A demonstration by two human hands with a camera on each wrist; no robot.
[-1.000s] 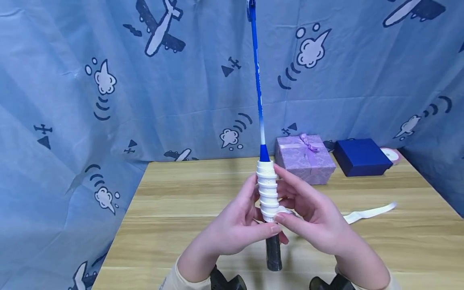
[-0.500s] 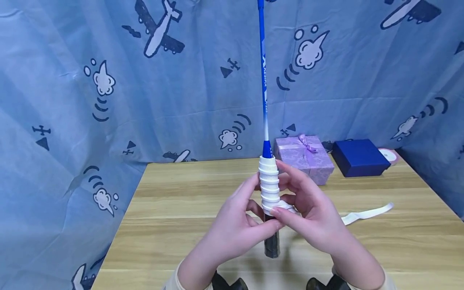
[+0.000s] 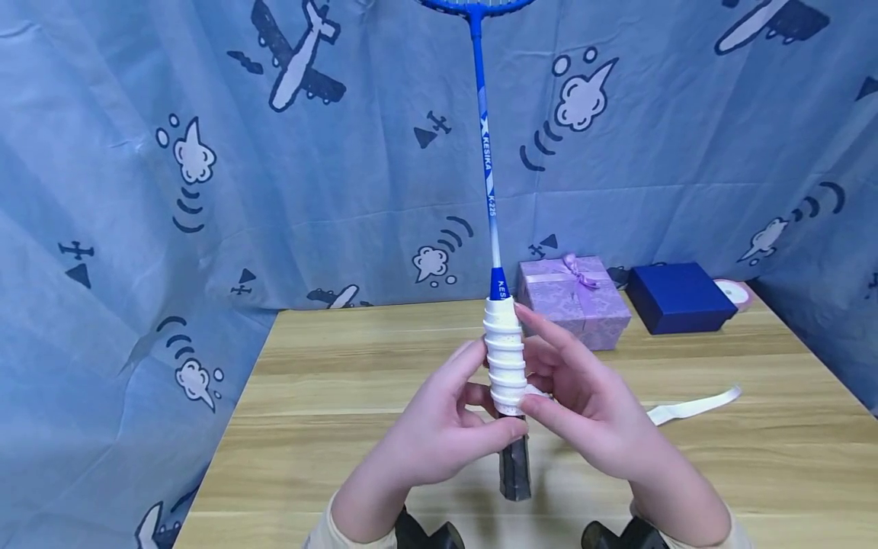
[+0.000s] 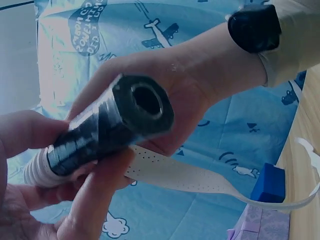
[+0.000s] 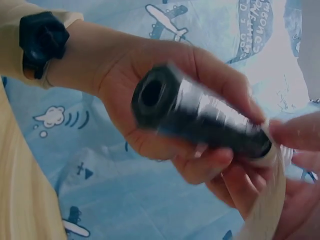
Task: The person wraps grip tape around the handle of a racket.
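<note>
A blue badminton racket (image 3: 488, 152) stands almost upright in the head view, its frame cut off at the top. White ridged grip tape (image 3: 506, 358) is wound round the upper handle; the bare black lower handle (image 3: 514, 465) sticks out below. My left hand (image 3: 449, 427) holds the handle from the left, its thumb across the black part just under the wraps. The right hand (image 3: 593, 404) pinches the tape at the lowest wrap with its thumb. In the left wrist view the loose perforated tape (image 4: 180, 175) trails off from the handle, whose hollow butt end (image 4: 147, 100) faces the camera.
On the wooden table (image 3: 357, 366), a lilac gift box (image 3: 572, 305) with a ribbon stands behind the right hand. Beside it are a dark blue box (image 3: 682, 297) and a pink-edged roll (image 3: 734, 293). The tape's free end (image 3: 696, 406) lies at right. A printed blue curtain (image 3: 309, 191) hangs behind.
The racket has turned about its length, so its frame and shaft lettering now show at the top. It dipped and shifted slightly; both hands keep their hold on handle and tape.
</note>
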